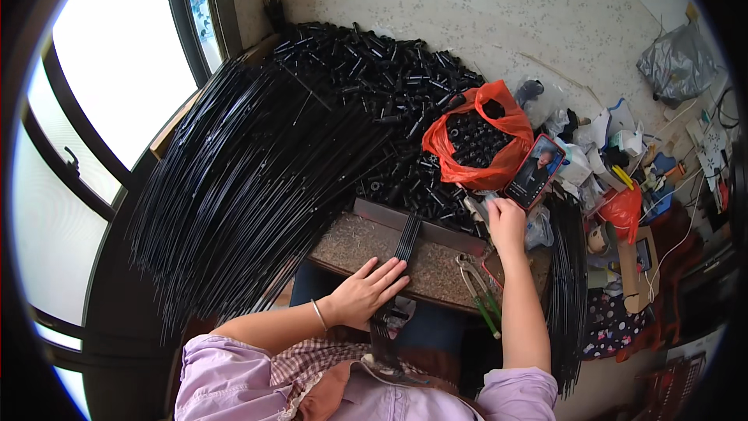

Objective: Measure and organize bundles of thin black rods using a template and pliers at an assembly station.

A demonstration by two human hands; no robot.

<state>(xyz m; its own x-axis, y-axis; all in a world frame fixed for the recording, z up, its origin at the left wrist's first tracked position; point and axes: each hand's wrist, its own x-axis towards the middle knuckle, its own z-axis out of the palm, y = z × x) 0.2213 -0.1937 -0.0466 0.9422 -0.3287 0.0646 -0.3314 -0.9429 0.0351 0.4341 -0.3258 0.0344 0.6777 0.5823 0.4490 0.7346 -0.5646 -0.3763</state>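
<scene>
My left hand (368, 290) lies flat with its fingers stretched out over a small bundle of thin black rods (407, 238). These rods cross the front edge of a speckled brown board (343, 242) and run toward my lap. My right hand (506, 222) is closed just below a phone (535, 173) in a red case. Its fingertips meet by something pale that I cannot make out. Pliers (481, 295) with green handles lie on the board, left of my right forearm. A dark metal strip (452, 235) stands along the board's far side.
A large fan of long black rods (234, 195) spreads at the left. Short black tubular pieces (374, 54) are heaped behind the board. A red plastic bag (441, 150) holds more black pieces. Further rods (566, 288) hang at right, beside clutter and a cardboard box (633, 273).
</scene>
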